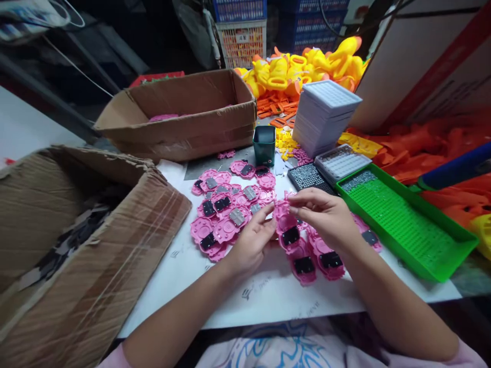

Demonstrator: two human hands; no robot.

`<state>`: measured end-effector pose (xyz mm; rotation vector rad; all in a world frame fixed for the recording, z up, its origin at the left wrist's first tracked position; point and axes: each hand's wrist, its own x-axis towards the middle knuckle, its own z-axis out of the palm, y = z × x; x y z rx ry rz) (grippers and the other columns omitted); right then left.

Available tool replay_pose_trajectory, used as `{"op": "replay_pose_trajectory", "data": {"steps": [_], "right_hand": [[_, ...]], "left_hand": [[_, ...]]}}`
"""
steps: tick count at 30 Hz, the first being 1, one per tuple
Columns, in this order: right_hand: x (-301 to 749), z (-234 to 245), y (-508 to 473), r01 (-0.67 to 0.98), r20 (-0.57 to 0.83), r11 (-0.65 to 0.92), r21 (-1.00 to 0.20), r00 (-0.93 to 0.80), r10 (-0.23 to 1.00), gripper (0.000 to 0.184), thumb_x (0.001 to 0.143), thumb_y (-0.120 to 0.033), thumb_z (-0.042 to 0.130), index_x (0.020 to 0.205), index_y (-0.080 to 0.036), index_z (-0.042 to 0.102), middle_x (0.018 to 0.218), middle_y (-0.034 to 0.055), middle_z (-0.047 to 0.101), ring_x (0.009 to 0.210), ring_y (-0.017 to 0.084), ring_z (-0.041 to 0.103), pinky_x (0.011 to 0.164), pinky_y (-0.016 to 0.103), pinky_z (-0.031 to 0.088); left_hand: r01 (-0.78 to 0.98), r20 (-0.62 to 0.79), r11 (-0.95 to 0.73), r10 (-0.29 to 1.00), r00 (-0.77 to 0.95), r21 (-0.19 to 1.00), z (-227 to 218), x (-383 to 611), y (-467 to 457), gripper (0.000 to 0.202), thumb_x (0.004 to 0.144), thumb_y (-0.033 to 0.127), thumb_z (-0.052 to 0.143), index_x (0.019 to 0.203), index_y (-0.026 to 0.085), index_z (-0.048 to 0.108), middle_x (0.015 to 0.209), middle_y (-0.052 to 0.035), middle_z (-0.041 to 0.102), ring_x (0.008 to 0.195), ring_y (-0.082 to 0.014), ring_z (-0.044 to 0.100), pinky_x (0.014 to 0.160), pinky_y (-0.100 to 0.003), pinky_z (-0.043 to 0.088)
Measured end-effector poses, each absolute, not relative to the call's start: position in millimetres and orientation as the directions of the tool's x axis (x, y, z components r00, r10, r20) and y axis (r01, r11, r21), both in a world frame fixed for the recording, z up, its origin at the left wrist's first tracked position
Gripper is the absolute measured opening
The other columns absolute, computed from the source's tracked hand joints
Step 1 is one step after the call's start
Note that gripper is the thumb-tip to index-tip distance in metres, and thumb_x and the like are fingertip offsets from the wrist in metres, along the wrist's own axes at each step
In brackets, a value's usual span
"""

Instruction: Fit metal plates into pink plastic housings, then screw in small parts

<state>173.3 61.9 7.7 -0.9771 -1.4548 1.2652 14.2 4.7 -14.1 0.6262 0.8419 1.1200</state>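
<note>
A pink plastic casing (286, 221) with a black plate at its lower end is held up in front of me. My left hand (253, 236) grips its left edge near the top between thumb and fingers. From the other side, my right hand (324, 212) pinches at its upper right edge; the exact contact of the fingertips is partly hidden. Beneath my hands, more pink casings with black plates (304, 265) lie on the white table sheet (226, 301). Left of them is a loose heap of pink casings (222, 203), some with grey plates.
Cardboard boxes stand left (153, 230) and behind (184, 135). A dark green cup (264, 145) is at the middle back. On the right are a bright green tray (406, 225) of small metal pieces, a black tray (310, 178) and stacked white trays (322, 120). Yellow parts (299, 69) pile up behind.
</note>
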Motion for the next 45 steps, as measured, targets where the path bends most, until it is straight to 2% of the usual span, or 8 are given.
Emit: {"op": "replay_pose_trajectory", "data": {"steps": [3,9,18,25,29,33,38,45], "right_hand": [[171,3,61,0.048,0.119,0.135,-0.990,-0.249,0.961,0.012,0.069,-0.027,0.074,0.079,-0.020,0.072,0.083,0.0036,0.067,0.078,0.014,0.062,0.073,0.031,0.052],[170,1,62,0.081,0.095,0.117,-0.990,-0.234,0.968,0.016,0.070,-0.031,0.074,0.079,-0.019,0.070,0.080,0.0036,0.068,0.072,0.014,0.063,0.066,0.030,0.052],[173,12,59,0.199,0.374,0.466,-0.862,-0.369,0.851,0.008,0.077,-0.014,0.065,0.079,-0.020,0.071,0.077,0.0024,0.066,0.071,0.011,0.061,0.062,0.024,0.049],[165,12,50,0.254,0.486,0.605,-0.755,-0.405,0.775,0.003,0.079,-0.015,0.064,0.080,-0.017,0.066,0.076,0.0033,0.065,0.071,0.012,0.061,0.065,0.026,0.051],[163,7,46,0.320,0.660,0.794,-0.516,-0.443,0.607,0.011,0.081,-0.018,0.062,0.091,-0.016,0.064,0.083,0.0080,0.065,0.078,0.016,0.061,0.070,0.032,0.054],[163,2,47,0.345,0.713,0.881,-0.323,-0.524,0.466,0.022,0.079,-0.022,0.065,0.100,-0.014,0.061,0.088,0.0118,0.065,0.082,0.021,0.061,0.073,0.037,0.054],[164,0,47,0.410,0.725,0.873,-0.263,-0.514,0.459,0.023,0.081,-0.016,0.059,0.104,-0.018,0.059,0.089,0.0100,0.065,0.084,0.021,0.062,0.073,0.037,0.053],[160,2,42,0.441,0.722,0.870,-0.219,-0.527,0.449,0.016,0.079,-0.014,0.061,0.095,-0.015,0.060,0.085,0.0106,0.065,0.079,0.020,0.059,0.070,0.036,0.054]], "left_hand": [[-0.472,-0.262,0.321,0.946,0.189,0.821,-15,14,4,0.048,0.080,0.038,0.067,0.124,0.026,0.053,0.099,-0.0051,0.066,0.079,-0.0161,0.063,0.072,-0.030,0.051],[-0.431,-0.230,0.302,0.950,0.211,0.851,-20,11,4,0.042,0.081,0.039,0.066,0.120,0.027,0.056,0.091,-0.0030,0.066,0.074,-0.0131,0.061,0.072,-0.028,0.051],[-0.296,-0.097,0.141,0.982,0.159,0.945,-23,9,3,0.026,0.087,0.040,0.057,0.108,0.024,0.058,0.084,0.0002,0.058,0.074,-0.0108,0.054,0.072,-0.023,0.044],[-0.112,0.002,-0.002,1.000,0.005,0.994,-17,9,-1,0.022,0.089,0.040,0.053,0.084,0.019,0.052,0.068,0.0046,0.045,0.060,-0.0077,0.040,0.057,-0.019,0.036],[-0.138,-0.012,0.001,0.997,-0.078,0.990,-17,9,-1,0.024,0.088,0.042,0.055,0.082,0.019,0.054,0.070,0.0033,0.048,0.064,-0.0093,0.043,0.061,-0.020,0.038],[-0.242,-0.065,0.035,0.991,-0.117,0.970,-17,7,1,0.026,0.084,0.043,0.059,0.077,0.018,0.056,0.070,0.0027,0.050,0.065,-0.0094,0.044,0.063,-0.020,0.039],[-0.459,-0.154,0.120,0.987,-0.037,0.880,-13,8,3,0.028,0.075,0.040,0.070,0.075,0.017,0.054,0.064,0.0044,0.048,0.055,-0.0073,0.042,0.056,-0.019,0.038],[-0.475,-0.147,0.119,0.989,-0.022,0.872,-10,9,0,0.023,0.079,0.035,0.067,0.077,0.016,0.054,0.066,0.0041,0.053,0.057,-0.0060,0.047,0.056,-0.017,0.040]]}}
